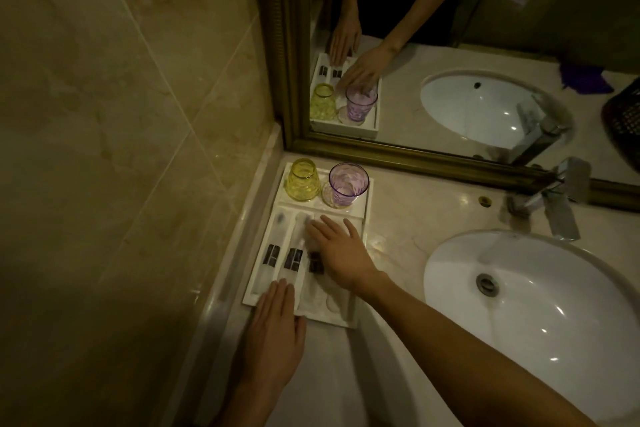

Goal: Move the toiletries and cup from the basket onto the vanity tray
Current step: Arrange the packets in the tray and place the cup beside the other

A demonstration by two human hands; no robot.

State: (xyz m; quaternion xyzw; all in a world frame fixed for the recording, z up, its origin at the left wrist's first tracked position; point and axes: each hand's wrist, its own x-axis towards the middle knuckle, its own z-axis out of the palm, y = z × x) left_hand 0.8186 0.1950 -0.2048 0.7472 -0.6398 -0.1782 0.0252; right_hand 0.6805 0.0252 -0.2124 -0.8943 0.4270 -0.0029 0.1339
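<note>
A white vanity tray (360, 218) lies on the counter in the corner by the wall. A yellow cup (302, 180) stands upside down in its far section, and a purple cup (346, 185) stands upright beside it. Two wrapped toiletry packets (272, 255) (293, 258) lie side by side in the tray's left part. My right hand (341, 251) rests flat with spread fingers over a third packet (316, 262) in the tray's middle. My left hand (273, 333) lies flat on the tray's near left corner, fingers together, holding nothing. The basket itself shows only as a reflection.
A white sink (533, 315) fills the counter to the right, with a chrome tap (554, 199) behind it. A gold-framed mirror (433, 156) runs along the back and reflects a dark basket (623, 121) at far right. Tiled wall stands close on the left.
</note>
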